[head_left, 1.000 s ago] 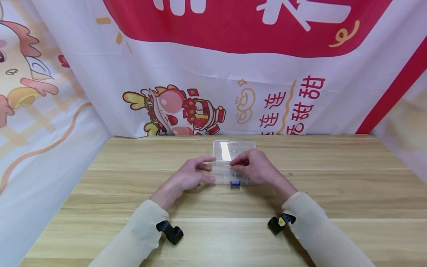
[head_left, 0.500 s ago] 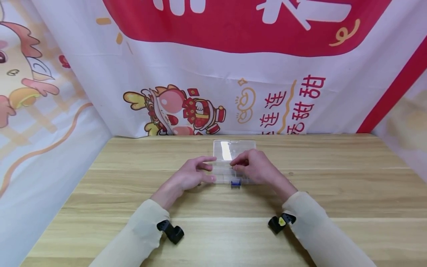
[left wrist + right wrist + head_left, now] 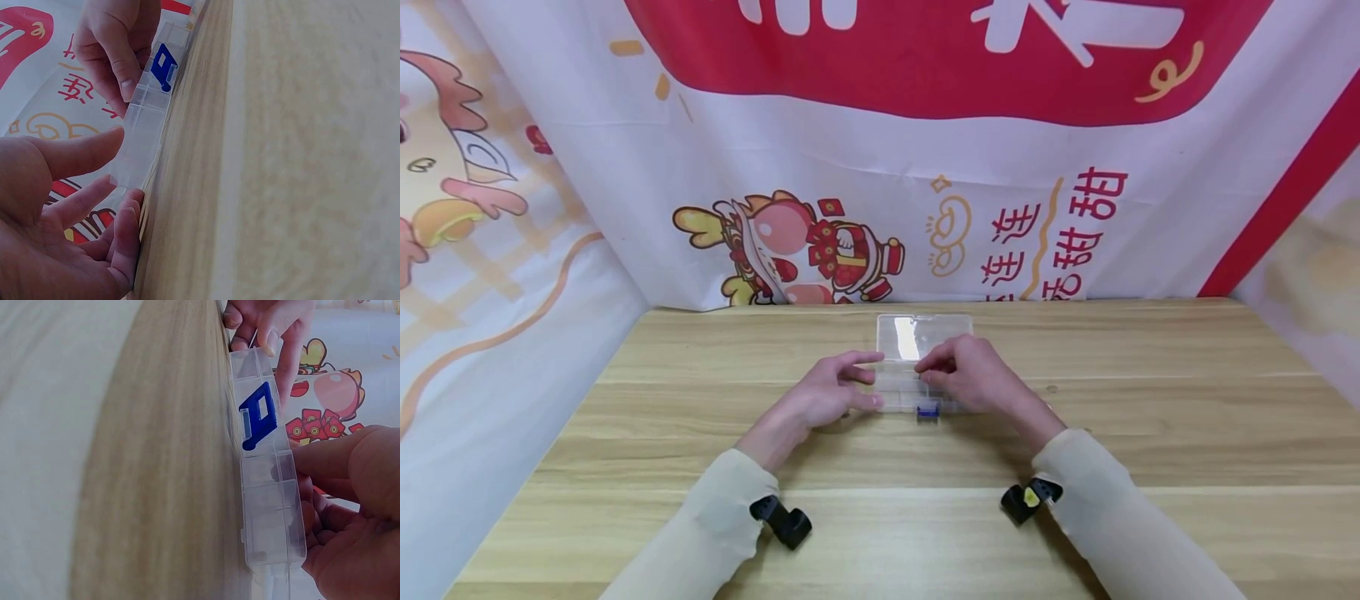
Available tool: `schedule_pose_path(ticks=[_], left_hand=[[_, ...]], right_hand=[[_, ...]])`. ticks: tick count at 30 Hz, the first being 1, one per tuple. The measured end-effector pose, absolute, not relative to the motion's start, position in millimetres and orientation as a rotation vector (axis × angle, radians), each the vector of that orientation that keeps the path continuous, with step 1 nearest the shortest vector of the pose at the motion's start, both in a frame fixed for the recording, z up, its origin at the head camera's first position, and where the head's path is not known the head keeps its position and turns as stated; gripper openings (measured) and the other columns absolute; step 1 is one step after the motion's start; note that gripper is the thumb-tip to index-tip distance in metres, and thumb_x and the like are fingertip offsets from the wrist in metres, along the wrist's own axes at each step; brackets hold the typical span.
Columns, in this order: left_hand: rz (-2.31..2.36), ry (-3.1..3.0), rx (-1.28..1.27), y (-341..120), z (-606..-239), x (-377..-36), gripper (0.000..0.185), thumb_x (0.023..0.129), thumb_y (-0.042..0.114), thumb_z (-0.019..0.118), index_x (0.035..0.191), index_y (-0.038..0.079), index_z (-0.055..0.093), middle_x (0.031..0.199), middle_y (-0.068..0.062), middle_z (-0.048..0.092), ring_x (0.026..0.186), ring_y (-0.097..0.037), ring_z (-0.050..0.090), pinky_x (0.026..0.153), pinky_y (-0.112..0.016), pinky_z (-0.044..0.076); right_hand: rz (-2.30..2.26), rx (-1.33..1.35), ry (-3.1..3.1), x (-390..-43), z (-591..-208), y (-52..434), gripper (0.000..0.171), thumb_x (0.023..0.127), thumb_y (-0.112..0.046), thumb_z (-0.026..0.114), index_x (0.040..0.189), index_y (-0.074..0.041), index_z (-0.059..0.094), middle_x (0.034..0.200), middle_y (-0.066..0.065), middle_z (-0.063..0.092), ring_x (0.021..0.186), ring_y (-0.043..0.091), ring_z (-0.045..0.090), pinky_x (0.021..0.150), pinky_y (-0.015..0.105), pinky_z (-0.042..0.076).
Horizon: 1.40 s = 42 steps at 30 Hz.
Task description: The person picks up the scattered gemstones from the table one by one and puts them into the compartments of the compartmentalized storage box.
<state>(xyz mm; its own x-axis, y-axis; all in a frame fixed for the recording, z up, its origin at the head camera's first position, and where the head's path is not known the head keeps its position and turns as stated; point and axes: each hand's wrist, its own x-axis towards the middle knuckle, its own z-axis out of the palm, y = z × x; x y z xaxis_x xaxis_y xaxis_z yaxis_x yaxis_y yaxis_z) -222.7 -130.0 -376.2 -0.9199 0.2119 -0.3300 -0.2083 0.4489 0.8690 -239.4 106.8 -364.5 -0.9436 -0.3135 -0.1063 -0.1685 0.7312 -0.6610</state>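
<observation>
A clear plastic compartment box (image 3: 917, 379) lies flat near the middle of the wooden table (image 3: 1150, 433), its lid (image 3: 922, 336) swung open toward the far side and its blue latch (image 3: 928, 411) on the near edge. The step in hand looks like steadying the box while working in one of its cells. The left hand (image 3: 831, 396) braces the box's left end, thumb and fingers loosely spread along its side. The right hand (image 3: 970, 379) arches over the right half, fingers curled with the tips drawn together above a compartment; whether they pinch anything I cannot tell. The next move likely calls for a fine, steady fingertip placement, with the left hand keeping the box from sliding.
</observation>
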Motion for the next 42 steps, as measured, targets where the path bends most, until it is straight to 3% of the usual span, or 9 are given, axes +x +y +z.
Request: schedule_pose_path(ticks=[28, 33, 42], left_hand=[[1.463, 2.31, 0.018, -130, -376, -222, 0.064, 0.092, 0.017, 0.082, 0.151, 0.03, 0.059, 0.14, -0.008, 0.064, 0.119, -0.026, 0.056, 0.083, -0.03, 0.049], [1.459, 2.313, 0.014, -131, -376, -222, 0.063, 0.094, 0.017, 0.081, 0.151, 0.03, 0.059, 0.141, -0.008, 0.063, 0.119, -0.027, 0.056, 0.083, -0.03, 0.049], [1.46, 2.308, 0.006, -130, -375, -221, 0.063, 0.094, 0.016, 0.08, 0.151, 0.03, 0.058, 0.141, -0.008, 0.063, 0.118, -0.026, 0.055, 0.083, -0.029, 0.049]], right_hand=[[-1.044, -0.332, 2.746, -237, -360, 114, 0.019, 0.1, -0.018, 0.076, 0.117, -0.022, 0.082, 0.108, -0.001, 0.073, 0.097, 0.021, 0.06, 0.086, 0.034, 0.054], [-1.147, -0.364, 2.718, -241, -358, 126, 0.02, 0.099, -0.018, 0.076, 0.117, -0.022, 0.082, 0.11, 0.0, 0.074, 0.099, 0.021, 0.063, 0.086, 0.035, 0.055], [-1.108, -0.476, 2.726, -253, -348, 176, 0.022, 0.098, -0.014, 0.075, 0.119, -0.013, 0.08, 0.11, 0.005, 0.077, 0.096, 0.022, 0.064, 0.083, 0.035, 0.054]])
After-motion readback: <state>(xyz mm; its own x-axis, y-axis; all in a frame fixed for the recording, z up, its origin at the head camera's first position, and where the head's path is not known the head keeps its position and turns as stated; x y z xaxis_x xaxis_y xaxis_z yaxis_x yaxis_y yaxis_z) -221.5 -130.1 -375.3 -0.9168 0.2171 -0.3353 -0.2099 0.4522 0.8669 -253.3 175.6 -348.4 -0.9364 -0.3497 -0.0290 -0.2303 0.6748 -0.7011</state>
